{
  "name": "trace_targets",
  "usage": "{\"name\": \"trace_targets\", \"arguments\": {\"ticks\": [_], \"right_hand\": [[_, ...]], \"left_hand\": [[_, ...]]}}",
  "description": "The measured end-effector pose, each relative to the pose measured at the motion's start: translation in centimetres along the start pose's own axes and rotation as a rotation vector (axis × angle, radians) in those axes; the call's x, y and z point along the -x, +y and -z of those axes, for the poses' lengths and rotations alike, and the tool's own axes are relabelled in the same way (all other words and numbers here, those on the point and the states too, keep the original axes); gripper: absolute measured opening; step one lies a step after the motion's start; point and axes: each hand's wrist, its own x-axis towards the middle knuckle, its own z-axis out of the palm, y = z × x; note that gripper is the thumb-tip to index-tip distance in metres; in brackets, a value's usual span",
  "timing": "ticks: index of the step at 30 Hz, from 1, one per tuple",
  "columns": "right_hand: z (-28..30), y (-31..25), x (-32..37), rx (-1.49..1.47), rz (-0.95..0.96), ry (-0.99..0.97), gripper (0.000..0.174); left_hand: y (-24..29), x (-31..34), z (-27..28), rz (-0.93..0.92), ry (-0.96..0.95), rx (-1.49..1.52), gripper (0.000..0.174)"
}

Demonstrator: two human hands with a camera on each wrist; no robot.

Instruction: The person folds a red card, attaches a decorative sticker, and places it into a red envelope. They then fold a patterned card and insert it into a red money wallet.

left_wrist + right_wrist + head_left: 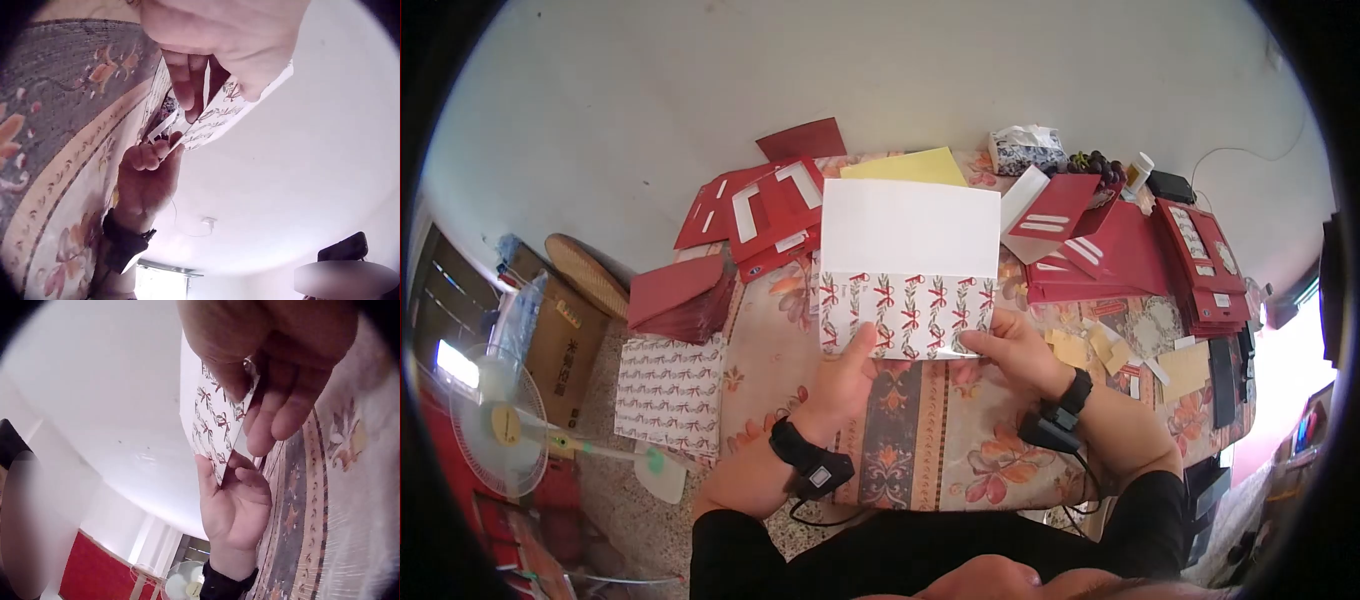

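Note:
Both hands hold a sheet up over the table, white on its upper part (910, 228) and printed with red bows and green sprigs on its lower part (910, 318). The left hand (840, 385) pinches the lower left edge, thumb on the printed face and fingers behind. At the lower right edge the right hand (1025, 355) grips the same way. In the left wrist view the left hand (225, 37) has its fingers behind the printed sheet (215, 119). The right wrist view shows the right hand (275, 362) with its thumb on the printed face (215, 419).
Red envelopes (775, 215) lie at the back left, more red ones (1100, 265) at the right. A printed stack (668, 395) and a red stack (680, 295) sit at the left edge. Tan paper pieces (1105, 345) are at the right; a tissue pack (1028, 150) stands behind.

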Motion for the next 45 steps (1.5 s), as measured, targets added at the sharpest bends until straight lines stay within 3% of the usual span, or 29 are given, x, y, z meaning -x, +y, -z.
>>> {"name": "trace_targets", "arguments": {"ticks": [2,6,8,11,15,16,18,19,21,26,28,30,35,40,43,45], "right_hand": [[-0.1,-0.3,0.2,-0.028,0.028,0.024,0.022],[0.4,-0.2,0.3,-0.052,0.065,0.044,0.021],[0.8,0.0,0.4,-0.056,0.058,0.018,0.021],[1.8,0.0,0.5,0.061,-0.008,-0.052,0.022],[1.7,-1.1,0.8,0.212,-0.179,-0.152,0.026],[1.7,-1.2,0.9,0.217,-0.173,-0.137,0.026],[1.5,-1.1,1.0,0.201,0.016,-0.061,0.031],[1.2,-1.5,1.0,0.017,-0.001,-0.070,0.038],[1.3,-1.1,0.6,0.056,0.037,-0.028,0.039],[1.1,-2.1,1.2,-0.031,0.031,0.047,0.041],[0.9,-2.2,1.4,0.076,-0.007,0.042,0.040],[1.1,-1.7,1.1,0.037,0.008,0.048,0.038],[1.9,-1.2,0.7,0.053,0.003,0.101,0.032],[1.1,-1.8,0.9,-0.172,-0.051,0.197,0.029],[1.7,-1.7,0.9,-0.213,-0.063,0.154,0.028],[2.3,-1.9,1.1,-0.164,-0.067,0.102,0.024]], "left_hand": [[-0.2,-0.3,0.7,0.126,-0.064,0.156,0.036],[0.7,-0.6,1.1,0.148,0.009,0.187,0.038],[1.6,-0.7,1.1,-0.015,0.139,-0.011,0.040],[2.6,-1.0,1.7,-0.120,0.072,-0.098,0.037],[2.8,-0.7,1.9,-0.059,0.123,-0.166,0.026],[2.7,-0.9,2.0,-0.058,0.107,-0.161,0.026],[2.3,-0.9,2.4,-0.047,0.135,-0.238,0.026],[2.0,-0.8,2.2,-0.041,0.126,-0.236,0.026],[1.8,-0.5,1.5,-0.062,0.106,-0.401,0.025],[0.9,-0.6,1.1,-0.067,0.031,-0.326,0.024],[1.2,-0.4,1.1,-0.053,0.025,-0.283,0.024],[1.5,-0.2,1.4,0.014,-0.029,-0.430,0.024],[1.1,-0.1,1.3,-0.015,-0.073,-0.487,0.025],[1.0,-0.1,1.3,-0.033,-0.096,-0.493,0.025],[1.2,0.0,1.7,-0.029,-0.123,-0.456,0.026],[2.1,-0.2,1.8,0.118,-0.323,-0.354,0.033]]}}
